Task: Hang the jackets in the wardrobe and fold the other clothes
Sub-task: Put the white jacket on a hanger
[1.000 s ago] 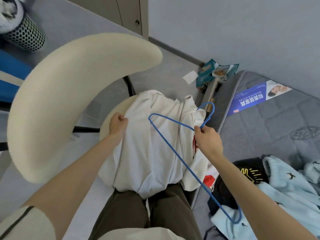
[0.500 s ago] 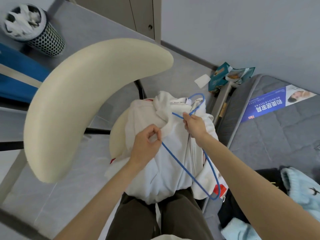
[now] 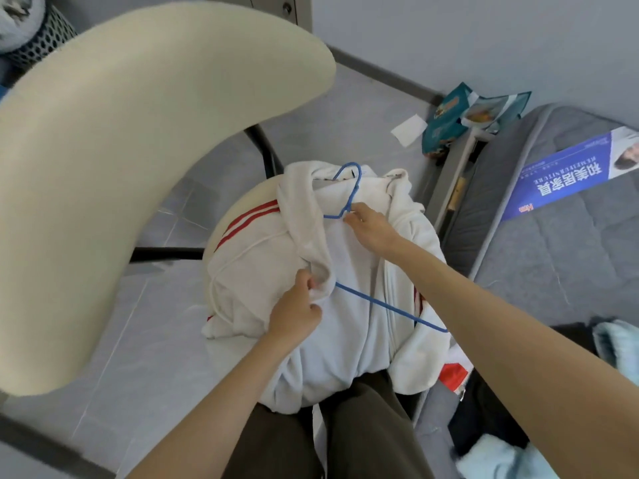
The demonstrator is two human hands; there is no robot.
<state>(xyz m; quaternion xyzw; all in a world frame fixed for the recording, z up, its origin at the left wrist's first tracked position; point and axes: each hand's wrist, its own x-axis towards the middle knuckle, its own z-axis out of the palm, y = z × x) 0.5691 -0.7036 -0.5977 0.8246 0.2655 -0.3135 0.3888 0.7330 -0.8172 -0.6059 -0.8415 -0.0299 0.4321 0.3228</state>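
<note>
Trouble could come if the thin blue hanger point(image 3: 355, 188) slips out of the white jacket point(image 3: 345, 305) lying on the chair seat point(image 3: 242, 209), since only part of it sits under the cloth. The left hand point(image 3: 294, 316) pinches the jacket's front edge, and the right hand point(image 3: 370, 229) grips the hanger just under its hook. I count one jacket, one hanger, two hands, and on the bed point(image 3: 553, 254) one black top point(image 3: 484, 426) and some light blue cloth point(image 3: 615, 347).

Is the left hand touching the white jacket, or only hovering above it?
Touching. The head view shows the left hand gripping a bunched fold of the white jacket, with cloth pinched inside its curled grasp, just beside the blue hanger wire.
</note>
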